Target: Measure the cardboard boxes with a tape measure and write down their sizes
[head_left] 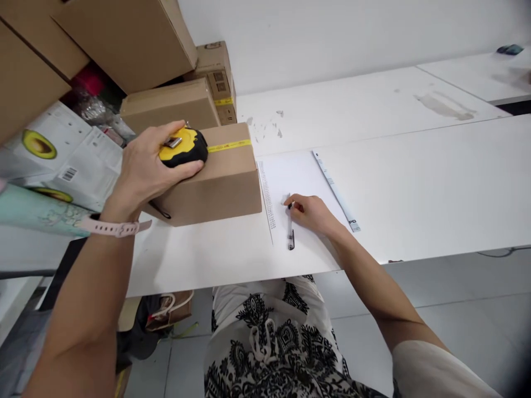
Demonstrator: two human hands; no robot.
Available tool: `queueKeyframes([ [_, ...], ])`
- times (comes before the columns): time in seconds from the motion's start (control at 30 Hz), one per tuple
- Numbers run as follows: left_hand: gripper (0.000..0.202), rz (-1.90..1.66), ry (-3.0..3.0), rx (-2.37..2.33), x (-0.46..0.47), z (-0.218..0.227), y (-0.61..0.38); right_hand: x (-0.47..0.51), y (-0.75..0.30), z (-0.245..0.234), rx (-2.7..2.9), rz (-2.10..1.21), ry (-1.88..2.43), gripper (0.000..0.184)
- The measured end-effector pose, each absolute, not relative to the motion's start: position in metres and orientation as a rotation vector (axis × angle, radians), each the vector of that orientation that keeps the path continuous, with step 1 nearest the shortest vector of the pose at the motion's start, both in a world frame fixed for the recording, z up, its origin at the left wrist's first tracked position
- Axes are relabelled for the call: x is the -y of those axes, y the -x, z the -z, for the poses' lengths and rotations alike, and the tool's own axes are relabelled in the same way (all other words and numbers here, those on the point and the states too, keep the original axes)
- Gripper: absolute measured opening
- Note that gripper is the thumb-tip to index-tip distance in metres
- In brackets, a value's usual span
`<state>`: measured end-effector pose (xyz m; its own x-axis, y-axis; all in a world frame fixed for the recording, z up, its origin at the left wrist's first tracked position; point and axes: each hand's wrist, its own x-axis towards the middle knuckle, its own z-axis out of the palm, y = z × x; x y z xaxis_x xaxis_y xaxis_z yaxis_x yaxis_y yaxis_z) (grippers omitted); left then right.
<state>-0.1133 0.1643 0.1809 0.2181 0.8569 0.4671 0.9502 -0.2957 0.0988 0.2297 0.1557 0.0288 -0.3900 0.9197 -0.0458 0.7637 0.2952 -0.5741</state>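
Note:
My left hand (143, 166) is closed around a yellow and black tape measure (183, 147), pressing it on top of a small cardboard box (215, 185). Its yellow tape (229, 145) stretches across the box's top to the right edge. My right hand (313, 213) rests on a sheet of paper (290, 177) to the right of the box, fingers pinched on the tip end of a pen (290, 229) that lies towards me.
Stacked cardboard boxes (174, 102) and white avocado-printed cartons (53, 149) crowd the left. A white ruler-like strip (336, 190) lies right of the paper. The white table (415, 182) stretches right; its front edge is near me. A bag (170, 309) sits on the floor.

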Motion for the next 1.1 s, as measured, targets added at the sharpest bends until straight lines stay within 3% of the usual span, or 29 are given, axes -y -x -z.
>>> queueKeyframes([
  [0.1, 0.074, 0.608, 2.357, 1.758, -0.187, -0.186, 0.113, -0.156, -0.231, -0.026, 2.365, -0.646, 1.451, 0.037],
  [0.23, 0.077, 0.761, 2.283, 1.556, -0.2, -0.18, 0.105, -0.152, -0.22, -0.026, 2.703, -0.148, 1.289, 0.034],
  [0.3, 0.069, 1.019, 2.157, 1.253, -0.188, -0.163, 0.091, -0.152, -0.216, -0.029, 2.858, 0.078, 1.169, 0.03],
  [0.37, 0.038, 1.174, 2.311, 0.898, -0.164, -0.136, 0.071, -0.155, -0.216, -0.033, 2.953, 0.203, 1.022, 0.031],
  [0.4, 0.034, 1.135, 2.504, 0.672, -0.15, -0.12, 0.06, -0.157, -0.218, -0.035, 2.978, 0.223, 0.961, 0.032],
  [0.5, 0.017, 0.935, 2.907, 0.357, -0.116, -0.073, 0.03, -0.164, -0.231, -0.037, 2.957, 0.1, 0.897, 0.036],
  [0.6, 0.019, 0.645, 3.251, 0.423, -0.102, -0.039, 0.012, -0.171, -0.253, -0.037, 2.818, -0.128, 0.97, 0.034],
  [0.77, 0.022, 0.714, 3.213, 0.452, -0.096, -0.007, 0.004, -0.165, -0.286, -0.045, 2.476, -0.071, 1.286, 0.019],
  [0.9, 0.052, 0.706, 3.163, 0.564, -0.081, 0.007, -0.002, -0.139, -0.281, -0.048, 1.91, -0.131, 1.301, 0.013],
  [1.1, 0.075, 0.464, 3.138, 0.636, -0.064, 0.009, -0.008, -0.104, -0.223, -0.018, 1.299, -1.0, 1.065, 0.021],
])
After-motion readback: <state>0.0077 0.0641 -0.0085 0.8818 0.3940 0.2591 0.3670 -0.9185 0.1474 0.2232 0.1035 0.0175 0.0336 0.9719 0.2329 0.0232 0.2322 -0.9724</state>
